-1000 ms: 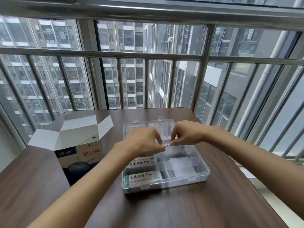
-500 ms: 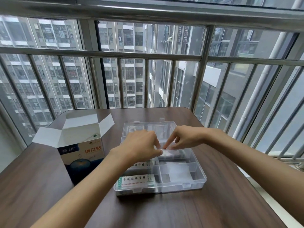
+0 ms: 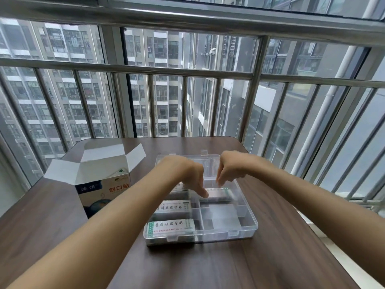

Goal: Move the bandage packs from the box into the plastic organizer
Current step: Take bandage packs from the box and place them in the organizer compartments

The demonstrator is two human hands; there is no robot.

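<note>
The clear plastic organizer lies open on the table in front of me. Its left column holds two white bandage packs with green print, the front pack and the middle pack; a third pack shows partly under my left hand. Another pack lies flat in a right-side compartment. My left hand points down, one fingertip touching that pack's left end. My right hand hovers just above it, fingers hanging loose and holding nothing. The open bandage box stands to the left; its inside is hidden.
The brown wooden table ends close behind the organizer, against a metal window railing. The box's white flaps stick out to the left and back. The organizer's lid lies open behind it.
Both hands held one pack pinched above the organizer; it now lies in a right-side compartment. My right hand has let go and risen slightly. The left fingertip still rests on the pack.
</note>
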